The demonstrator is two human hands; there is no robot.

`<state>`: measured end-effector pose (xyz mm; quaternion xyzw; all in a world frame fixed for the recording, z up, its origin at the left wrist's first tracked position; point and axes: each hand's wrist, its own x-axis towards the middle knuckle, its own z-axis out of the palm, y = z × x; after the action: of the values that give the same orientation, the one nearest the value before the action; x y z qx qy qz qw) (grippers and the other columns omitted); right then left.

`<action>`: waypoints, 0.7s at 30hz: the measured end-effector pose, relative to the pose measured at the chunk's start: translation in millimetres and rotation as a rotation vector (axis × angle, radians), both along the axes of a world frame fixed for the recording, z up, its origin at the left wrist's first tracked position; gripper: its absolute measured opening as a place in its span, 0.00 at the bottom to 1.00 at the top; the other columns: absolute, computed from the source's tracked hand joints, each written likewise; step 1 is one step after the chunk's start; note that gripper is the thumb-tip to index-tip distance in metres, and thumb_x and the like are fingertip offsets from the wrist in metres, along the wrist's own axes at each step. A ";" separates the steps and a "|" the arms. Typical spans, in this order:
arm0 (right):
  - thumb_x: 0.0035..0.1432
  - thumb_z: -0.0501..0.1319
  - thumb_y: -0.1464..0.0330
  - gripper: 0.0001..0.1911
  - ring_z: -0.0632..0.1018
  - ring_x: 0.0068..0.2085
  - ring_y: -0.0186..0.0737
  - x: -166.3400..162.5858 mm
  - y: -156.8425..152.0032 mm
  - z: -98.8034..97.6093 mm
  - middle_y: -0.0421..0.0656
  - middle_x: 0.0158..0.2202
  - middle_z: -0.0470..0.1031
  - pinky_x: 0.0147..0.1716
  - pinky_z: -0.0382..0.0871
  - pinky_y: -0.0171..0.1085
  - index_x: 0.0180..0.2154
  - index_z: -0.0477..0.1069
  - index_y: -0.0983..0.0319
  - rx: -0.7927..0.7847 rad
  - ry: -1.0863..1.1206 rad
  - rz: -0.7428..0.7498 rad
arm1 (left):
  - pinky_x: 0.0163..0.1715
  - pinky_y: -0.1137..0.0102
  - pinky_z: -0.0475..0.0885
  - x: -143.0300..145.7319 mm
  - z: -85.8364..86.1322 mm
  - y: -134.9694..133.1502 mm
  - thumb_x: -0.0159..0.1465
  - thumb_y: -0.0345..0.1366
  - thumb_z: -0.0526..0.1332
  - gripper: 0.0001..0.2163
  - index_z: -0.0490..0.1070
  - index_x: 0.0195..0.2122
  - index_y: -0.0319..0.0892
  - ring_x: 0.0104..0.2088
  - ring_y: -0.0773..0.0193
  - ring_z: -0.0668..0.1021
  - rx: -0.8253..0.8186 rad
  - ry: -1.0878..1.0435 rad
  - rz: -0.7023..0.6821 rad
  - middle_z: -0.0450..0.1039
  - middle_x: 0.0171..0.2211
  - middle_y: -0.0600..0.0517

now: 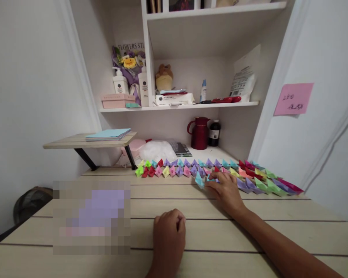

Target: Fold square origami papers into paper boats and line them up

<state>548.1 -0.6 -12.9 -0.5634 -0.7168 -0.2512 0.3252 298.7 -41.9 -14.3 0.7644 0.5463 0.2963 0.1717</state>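
Note:
My right hand [226,191] reaches over the table to the front row of folded paper boats. Its thumb and fingers close around the right part of a light blue paper boat [200,180], and some of that boat is hidden behind the fingers. Rows of paper boats in many colours, such as a yellow one [166,172] and a green one [275,188], stretch along the back of the table and down its right side. Nearer to me, my left hand [169,235] rests on the wooden tabletop as a loose fist, with nothing visible in it.
Light blue sheets [108,134] lie on a small raised shelf [66,141] at the left. A blurred purple patch [101,208] covers part of the table. Behind the boats stand a red jug [200,133] and a dark bottle [214,133]. A pink note [294,99] sticks to the right wall.

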 end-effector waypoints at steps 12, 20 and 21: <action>0.62 0.59 0.65 0.09 0.70 0.44 0.48 5.4 5.3 -5.0 0.44 0.42 0.74 0.46 0.53 0.48 0.34 0.79 0.53 -0.030 -0.027 -0.053 | 0.38 0.66 0.59 -0.2 -0.1 0.9 0.58 0.29 0.54 0.08 0.70 0.25 0.45 0.32 0.61 0.76 -0.007 -0.010 -0.011 0.76 0.26 0.54; 0.60 0.59 0.66 0.08 0.70 0.45 0.49 6.3 4.5 -5.6 0.44 0.43 0.74 0.45 0.55 0.48 0.34 0.78 0.53 -0.048 -0.009 -0.060 | 0.38 0.66 0.59 -0.2 1.6 0.9 0.58 0.28 0.55 0.08 0.70 0.25 0.45 0.32 0.61 0.76 -0.015 0.011 -0.021 0.76 0.26 0.55; 0.60 0.59 0.66 0.08 0.70 0.45 0.49 6.9 4.5 -6.0 0.44 0.43 0.74 0.45 0.55 0.48 0.34 0.78 0.53 -0.046 -0.008 -0.061 | 0.38 0.66 0.59 -0.4 1.3 0.9 0.58 0.28 0.55 0.08 0.71 0.26 0.45 0.32 0.61 0.76 -0.016 0.013 -0.022 0.76 0.26 0.55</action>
<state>555.0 3.9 -18.9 -0.5912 -0.7061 -0.2468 0.3016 298.3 -41.0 -13.0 0.7708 0.5413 0.2851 0.1776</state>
